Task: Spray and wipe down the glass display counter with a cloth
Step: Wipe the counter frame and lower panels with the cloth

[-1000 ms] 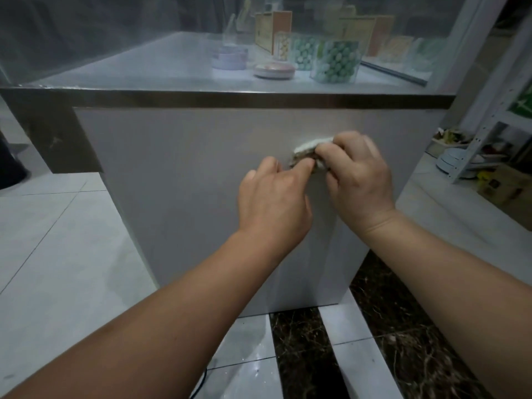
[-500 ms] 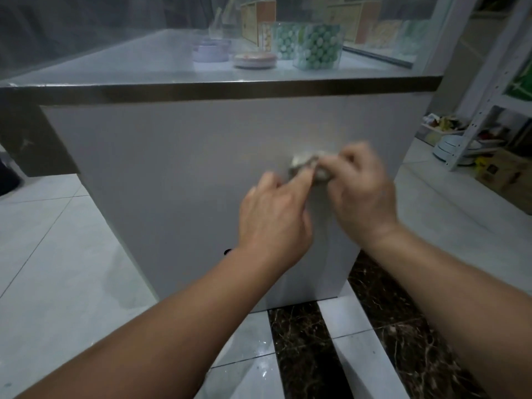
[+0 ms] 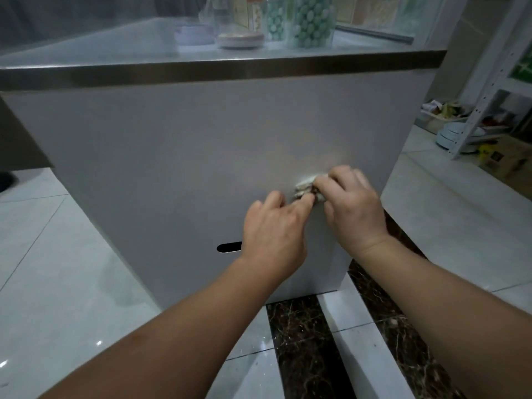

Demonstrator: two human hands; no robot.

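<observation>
Below your fingers [image 3: 305, 201] the floor [image 3: 57, 283] is pale glossy tile, crossed by dark marbled strips [image 3: 305, 341]. To the right of your fingers stands a white perforated metal rack [image 3: 478, 110], with a cardboard box [image 3: 506, 161] at its foot. The light is dim.

Single head-worn view, looking forward and down, close to the counter's white side panel [image 3: 172, 174]

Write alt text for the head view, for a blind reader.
The right hand grips a bunched cloth against the counter's white side panel; the left hand touches it. Clear jars of green balls sit behind the glass above.
</observation>
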